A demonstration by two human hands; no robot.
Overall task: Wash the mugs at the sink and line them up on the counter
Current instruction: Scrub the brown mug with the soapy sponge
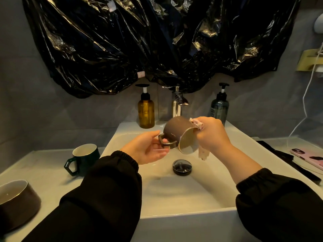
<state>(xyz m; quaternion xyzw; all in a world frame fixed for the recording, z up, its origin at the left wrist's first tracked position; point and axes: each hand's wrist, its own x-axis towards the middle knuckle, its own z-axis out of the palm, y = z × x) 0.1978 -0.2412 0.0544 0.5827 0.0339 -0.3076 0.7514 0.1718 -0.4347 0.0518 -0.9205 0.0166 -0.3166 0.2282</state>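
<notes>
**While tipped over the sink (pixel 174 198), wiping the brown mug (pixel 173 131)**

Pinches the mug's handle with the left hand (pixel 148 148), thumb on top and fingers (pixel 157 152) curled beneath, clamped on it to leave the body free for wiping all round. Holds the mug on its side in mid-air above the basin, touching nothing but the two hands. Turns the mouth toward the camera and a little downward, most likely to send drips into the sink rather than onto the counter (pixel 49 175). Grips a pink cloth (pixel 198 124) in the right hand (pixel 212 135), fingers closed tight around it, pressing it against the rim and outer wall, with a loose end dangling below. Shows no water at the tap (pixel 176 105), as far as can be told. Leaves a green mug (pixel 85 157) upright on the counter to the left, well apart from a dark mug (pixel 16 200) at the near corner, seemingly holding liquid and so probably awaiting a wash. Cannot tell whether the green mug is washed or waiting too.
</notes>
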